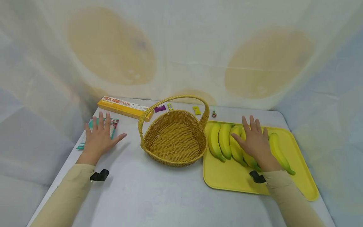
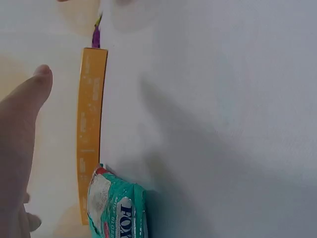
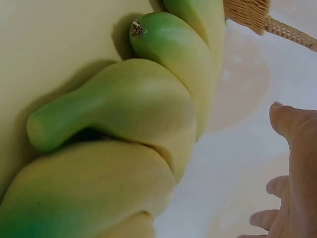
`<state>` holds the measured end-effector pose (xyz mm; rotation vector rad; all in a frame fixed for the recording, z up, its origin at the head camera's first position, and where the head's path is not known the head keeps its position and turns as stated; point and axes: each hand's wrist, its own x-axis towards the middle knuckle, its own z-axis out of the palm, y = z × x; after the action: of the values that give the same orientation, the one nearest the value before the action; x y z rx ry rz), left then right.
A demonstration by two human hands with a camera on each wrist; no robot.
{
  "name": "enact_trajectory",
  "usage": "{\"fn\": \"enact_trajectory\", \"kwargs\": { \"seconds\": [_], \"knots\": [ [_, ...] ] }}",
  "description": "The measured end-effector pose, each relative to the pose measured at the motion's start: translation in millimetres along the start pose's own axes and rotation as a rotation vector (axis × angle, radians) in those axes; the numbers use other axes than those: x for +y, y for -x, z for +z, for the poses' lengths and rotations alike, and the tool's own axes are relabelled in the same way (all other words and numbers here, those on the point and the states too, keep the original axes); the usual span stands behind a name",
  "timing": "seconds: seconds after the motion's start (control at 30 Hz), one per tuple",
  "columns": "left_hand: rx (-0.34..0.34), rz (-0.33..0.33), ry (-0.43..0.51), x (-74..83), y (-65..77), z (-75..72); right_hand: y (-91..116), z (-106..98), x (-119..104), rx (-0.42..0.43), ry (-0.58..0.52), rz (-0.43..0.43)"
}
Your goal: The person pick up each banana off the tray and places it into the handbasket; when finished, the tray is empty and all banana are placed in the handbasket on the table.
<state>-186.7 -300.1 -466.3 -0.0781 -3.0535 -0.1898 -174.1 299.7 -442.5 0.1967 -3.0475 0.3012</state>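
Observation:
My left hand point(image 1: 99, 138) is spread, fingers straight, above a green and white packet point(image 1: 114, 126) at the left of the table; it holds nothing. In the left wrist view the same packet point(image 2: 119, 208) shows "FOX" lettering. My right hand point(image 1: 255, 142), fingers also spread, hovers over a row of several yellow-green bananas point(image 1: 214, 142) on a yellow tray point(image 1: 227, 176). Its palm hides part of the row. The right wrist view shows bananas point(image 3: 133, 99) close up, apart from the fingers. Between the hands stands a wicker basket point(image 1: 174, 138) with nothing in it.
A yellow pasta box point(image 1: 122, 107) lies behind the left hand. Along the back are a purple wrapped sweet point(image 1: 160, 108), two yellow ones, including a yellow packet point(image 1: 196, 110), and a small round item point(image 1: 214, 114). The basket's tall handle point(image 1: 178, 97) arches up. Patterned cloth surrounds the table.

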Motion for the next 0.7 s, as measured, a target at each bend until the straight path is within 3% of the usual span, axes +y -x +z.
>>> {"fn": "enact_trajectory", "kwargs": {
  "seconds": [0.13,0.27,0.4,0.57,0.7],
  "knots": [
    [0.027,0.038,0.055,1.2,-1.7,-0.4,8,-5,8,0.044,-0.028,-0.009],
    [0.007,0.066,0.175,8.6,-1.6,-4.6,18,-12,21,0.054,-0.031,0.002],
    [-0.001,0.078,0.305,18.7,1.1,-12.2,29,-18,39,-0.002,-0.043,0.039],
    [0.042,0.151,0.442,34.4,2.3,-22.6,37,-25,68,-0.076,-0.096,0.089],
    [0.010,0.195,0.604,49.8,3.4,-33.2,41,-25,91,-0.121,-0.135,0.121]
  ]
}}
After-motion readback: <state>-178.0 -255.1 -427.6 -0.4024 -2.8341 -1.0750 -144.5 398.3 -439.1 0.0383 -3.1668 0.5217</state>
